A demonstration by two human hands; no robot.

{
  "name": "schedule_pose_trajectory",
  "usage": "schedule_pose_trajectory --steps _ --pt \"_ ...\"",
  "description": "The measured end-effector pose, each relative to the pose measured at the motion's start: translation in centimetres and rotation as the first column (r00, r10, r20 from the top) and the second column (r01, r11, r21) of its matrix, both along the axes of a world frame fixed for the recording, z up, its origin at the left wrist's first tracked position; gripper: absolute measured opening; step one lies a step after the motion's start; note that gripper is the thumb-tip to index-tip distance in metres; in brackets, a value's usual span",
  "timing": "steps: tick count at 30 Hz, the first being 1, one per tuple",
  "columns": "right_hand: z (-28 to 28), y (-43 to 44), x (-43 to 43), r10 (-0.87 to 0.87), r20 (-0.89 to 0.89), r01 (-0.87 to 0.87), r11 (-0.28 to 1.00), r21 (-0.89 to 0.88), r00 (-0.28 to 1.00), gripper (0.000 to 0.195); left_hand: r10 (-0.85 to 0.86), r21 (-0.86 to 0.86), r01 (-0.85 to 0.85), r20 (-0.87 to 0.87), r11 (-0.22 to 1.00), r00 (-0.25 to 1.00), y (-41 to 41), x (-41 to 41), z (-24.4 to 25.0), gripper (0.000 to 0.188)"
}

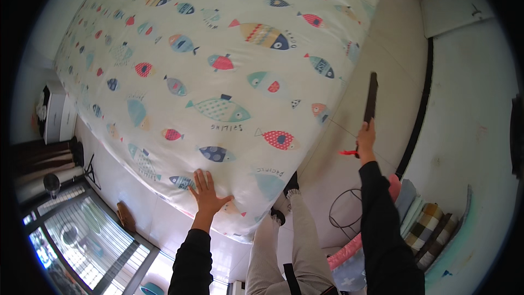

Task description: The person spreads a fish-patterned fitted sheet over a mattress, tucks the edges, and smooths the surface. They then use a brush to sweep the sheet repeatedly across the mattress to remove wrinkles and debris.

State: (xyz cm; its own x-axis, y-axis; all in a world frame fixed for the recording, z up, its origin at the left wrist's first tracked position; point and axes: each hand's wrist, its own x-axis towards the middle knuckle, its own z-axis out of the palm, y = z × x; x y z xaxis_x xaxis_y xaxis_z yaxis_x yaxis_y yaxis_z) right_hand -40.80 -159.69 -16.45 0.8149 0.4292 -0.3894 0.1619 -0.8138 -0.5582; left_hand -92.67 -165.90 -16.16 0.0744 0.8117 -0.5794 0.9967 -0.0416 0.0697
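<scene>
A pale fitted sheet (229, 78) printed with colourful fish covers the mattress in front of me. Near its close corner, my left hand (206, 196) lies palm down on the fabric with the fingers spread. Faint creases run across the sheet, mostly towards the far side. Out over the floor, right of the bed, my right hand (367, 137) grips a long, dark brown wooden tool (371, 96) by its lower end. A red cord (348, 153) hangs from that end. The tool points away from me, and its exact kind cannot be told from this side.
Folded blankets and bedding (428, 225) are stacked by the right wall, near a round metal wire stand (346, 213). A white drawer cabinet (59, 112) stands left of the bed. Brown slippers (125, 216) lie near the glass sliding door (88, 241).
</scene>
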Motion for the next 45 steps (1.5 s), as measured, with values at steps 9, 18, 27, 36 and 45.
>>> schedule_pose_trajectory --steps 9,18,27,36,45 --pt "1.3 3.1 -17.5 0.924 0.378 -0.981 -0.019 0.192 0.056 0.056 -0.311 0.114 0.295 0.181 0.949 0.933 -1.1 7.9 0.8 0.119" --pt "-2.5 5.9 13.2 0.332 0.226 -0.339 0.941 -0.008 0.916 0.043 -0.459 0.198 0.415 0.312 0.888 0.832 0.9 11.1 0.1 0.095" --pt "-0.1 15.0 8.5 0.623 0.324 -0.702 0.629 0.335 0.712 0.044 -0.38 0.574 0.161 0.285 0.803 0.88 27.2 31.8 -3.3 0.059" --pt "-2.5 27.1 18.8 0.766 0.461 -0.853 0.521 -0.039 0.447 0.033 -0.119 0.624 -0.058 0.237 0.779 0.964 30.4 37.5 -7.1 0.058" --pt "0.7 28.9 23.6 0.462 0.324 -0.514 0.853 0.095 0.826 0.043 -0.076 0.525 -0.036 0.189 0.851 0.979 31.0 36.1 -6.2 0.062"
